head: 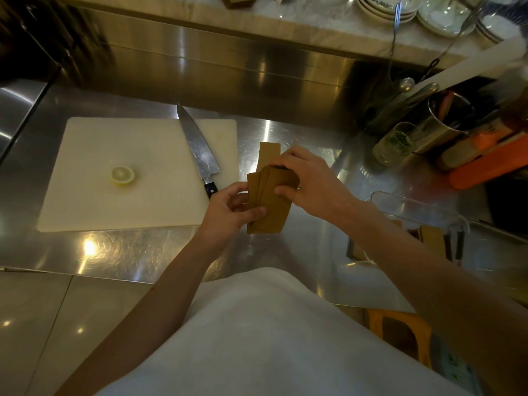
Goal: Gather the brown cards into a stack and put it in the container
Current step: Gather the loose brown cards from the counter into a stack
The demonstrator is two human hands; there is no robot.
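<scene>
A fanned bunch of brown cards [270, 207] is held above the steel counter [131, 250], a little right of the cutting board. My left hand [231, 211] grips its lower left edge, thumb across the front. My right hand [310, 184] closes over the top of the bunch from the right. One more brown card [268, 154] lies flat on the counter just behind the hands. A clear plastic container [411, 208] sits at the right, partly hidden by my right forearm, with brown cards [433, 240] inside it.
A white cutting board [94, 201] at left carries a lemon half [123, 175] and a large knife [197, 151]. At the right back stand a glass [395, 144], a metal utensil cup [445, 121] and an orange box [491, 162]. Plates sit on the upper shelf.
</scene>
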